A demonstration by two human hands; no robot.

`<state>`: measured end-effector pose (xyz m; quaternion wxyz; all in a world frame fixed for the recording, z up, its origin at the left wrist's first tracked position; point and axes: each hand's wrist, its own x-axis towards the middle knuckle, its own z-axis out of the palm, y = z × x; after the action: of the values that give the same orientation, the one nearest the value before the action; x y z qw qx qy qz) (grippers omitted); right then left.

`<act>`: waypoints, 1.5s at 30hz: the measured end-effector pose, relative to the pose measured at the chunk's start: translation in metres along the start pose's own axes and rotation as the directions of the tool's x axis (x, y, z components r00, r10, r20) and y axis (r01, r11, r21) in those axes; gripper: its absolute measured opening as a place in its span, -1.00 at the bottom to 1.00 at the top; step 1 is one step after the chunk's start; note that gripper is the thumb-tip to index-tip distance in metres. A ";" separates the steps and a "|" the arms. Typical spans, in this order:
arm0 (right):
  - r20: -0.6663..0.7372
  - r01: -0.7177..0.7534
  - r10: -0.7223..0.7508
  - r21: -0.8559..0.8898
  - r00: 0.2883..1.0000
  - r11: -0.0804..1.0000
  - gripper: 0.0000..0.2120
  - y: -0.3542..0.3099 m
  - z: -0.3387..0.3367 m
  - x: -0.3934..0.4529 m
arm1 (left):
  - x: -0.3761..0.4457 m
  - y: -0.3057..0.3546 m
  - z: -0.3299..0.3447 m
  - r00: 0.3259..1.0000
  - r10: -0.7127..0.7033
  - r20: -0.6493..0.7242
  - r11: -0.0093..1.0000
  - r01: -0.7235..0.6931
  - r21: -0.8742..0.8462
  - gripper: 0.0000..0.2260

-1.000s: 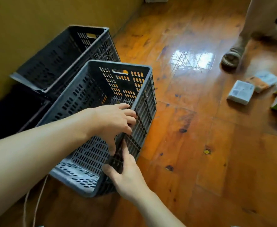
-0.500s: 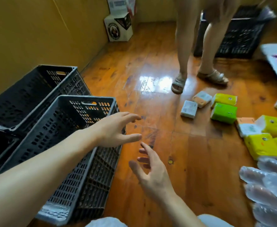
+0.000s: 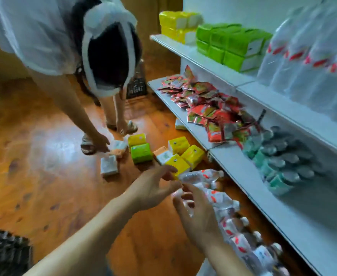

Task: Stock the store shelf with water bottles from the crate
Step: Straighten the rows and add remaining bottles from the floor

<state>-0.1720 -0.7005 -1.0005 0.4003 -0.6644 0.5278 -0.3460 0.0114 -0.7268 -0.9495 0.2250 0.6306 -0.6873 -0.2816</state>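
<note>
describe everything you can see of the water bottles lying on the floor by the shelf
The water bottles on the floor are clear plastic with white caps and red-and-white labels. They lie on their sides in a row on the wooden floor, along the foot of the white shelf unit, running from the yellow packs toward the camera. Motion blur hides finer detail. The left hand and right hand reach over the far end, fingers spread; whether either touches a bottle cannot be told.
</note>
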 end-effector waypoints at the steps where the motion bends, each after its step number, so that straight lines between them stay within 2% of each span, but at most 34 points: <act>1: -0.032 -0.018 0.016 -0.041 0.999 0.999 -0.63 0.008 -0.011 -0.001 | 0.008 0.008 0.013 0.999 0.008 0.036 1.000 -0.009 0.021 -0.51; 5: -0.159 -0.187 0.159 -0.186 0.975 0.965 -0.60 0.051 -0.047 0.003 | 0.059 0.016 0.078 0.968 0.062 0.242 0.989 -0.093 0.118 -0.67; 7: -0.215 -0.263 0.214 -0.231 0.953 0.937 -0.59 0.072 -0.056 0.006 | 0.079 0.006 0.104 0.956 0.082 0.280 0.989 -0.114 0.098 -0.67; 11: -0.255 -0.423 0.358 -0.286 0.898 0.860 -0.48 0.100 -0.058 0.003 | 0.104 -0.016 0.154 0.921 0.103 0.375 0.979 -0.160 0.125 -0.53; 15: -0.316 -0.559 0.467 -0.341 0.826 0.756 -0.39 0.109 -0.056 0.006 | 0.124 -0.033 0.197 0.872 0.096 0.480 0.902 -0.280 0.328 -0.39; 19: -0.408 -0.647 0.524 -0.269 0.748 0.714 -0.46 0.118 -0.047 0.001 | 0.149 -0.038 0.234 0.833 0.108 0.542 0.850 -0.360 0.384 -0.32; 22: -0.436 -0.694 0.571 -0.204 0.696 0.690 -0.43 0.116 -0.039 -0.015 | 0.167 -0.047 0.253 0.811 0.073 0.580 0.802 -0.394 0.450 -0.24; 27: -0.426 -0.737 0.633 -0.134 0.646 0.662 -0.44 0.126 -0.030 -0.039 | 0.176 -0.046 0.267 0.822 0.160 0.547 0.763 -0.454 0.460 -0.39; 31: -0.438 -0.740 0.651 -0.050 0.620 0.671 -0.45 0.130 -0.022 -0.042 | 0.155 -0.036 0.264 0.814 0.227 0.534 0.829 -0.449 0.334 -0.30; 35: -0.429 -0.717 0.642 -0.020 0.636 0.697 -0.33 0.119 -0.017 -0.045 | 0.122 0.000 0.248 0.847 0.237 0.476 0.908 -0.367 0.202 -0.49; 37: -0.440 -0.692 0.636 0.045 0.633 0.720 -0.21 0.116 -0.021 -0.044 | 0.108 0.026 0.239 0.857 0.247 0.453 0.928 -0.343 0.143 -0.51; 40: -0.501 -0.657 0.592 0.060 0.631 0.751 -0.05 0.108 -0.035 -0.041 | 0.094 0.063 0.222 0.881 0.246 0.404 0.955 -0.292 0.056 -0.50; 45: -0.643 -0.565 0.407 -0.048 0.649 0.824 -0.03 0.086 -0.073 -0.043 | 0.082 0.119 0.199 0.937 0.247 0.247 0.969 -0.245 -0.039 -0.45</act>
<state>-0.2813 -0.6816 -1.0472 0.2024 -0.3935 0.8252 -0.3512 -0.2172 -0.7823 -1.0203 0.1723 0.4983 -0.7825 -0.3313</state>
